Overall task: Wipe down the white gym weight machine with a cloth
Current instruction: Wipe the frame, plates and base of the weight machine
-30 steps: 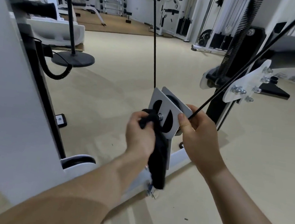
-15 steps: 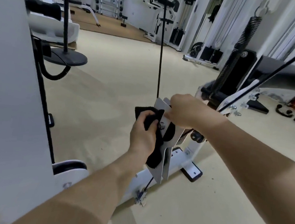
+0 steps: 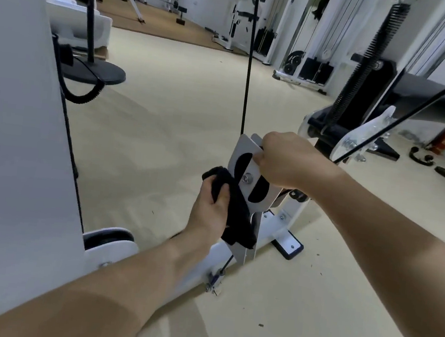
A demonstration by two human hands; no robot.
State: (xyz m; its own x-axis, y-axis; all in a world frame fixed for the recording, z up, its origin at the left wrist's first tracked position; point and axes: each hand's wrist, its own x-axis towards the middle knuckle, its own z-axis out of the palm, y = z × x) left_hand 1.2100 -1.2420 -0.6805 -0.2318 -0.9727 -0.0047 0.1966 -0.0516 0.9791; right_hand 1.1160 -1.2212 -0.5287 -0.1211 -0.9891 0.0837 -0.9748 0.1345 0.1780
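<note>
– Across the beige floor (image 3: 181, 108), which assembly sits nearest?
– White gym weight machine. Its upright panel (image 3: 10, 144) fills the left side of view. Its base rail (image 3: 199, 262) runs low toward centre and ends at a footplate (image 3: 290, 245).
– Locate the pulley bracket.
– Pulley bracket (image 3: 241, 149): a white plate standing upright above the base rail, at centre. A black cable (image 3: 250, 60) drops vertically into its top. A black wheel shows through the plate's cut-outs.
– Cloth position?
– Black cloth (image 3: 237, 220): against the left face of the bracket, hanging down over the lower part of the plate.
– Left hand?
– Left hand (image 3: 208, 208): fingers clenched around the upper bunch of the cloth, holding it to the plate.
– Right hand?
– Right hand (image 3: 283, 158): fingers curled over the upper right edge of the bracket, grasping it.
– Smallest item?
– Bolt (image 3: 248, 177): at plate centre, exposed between the two hands.
</note>
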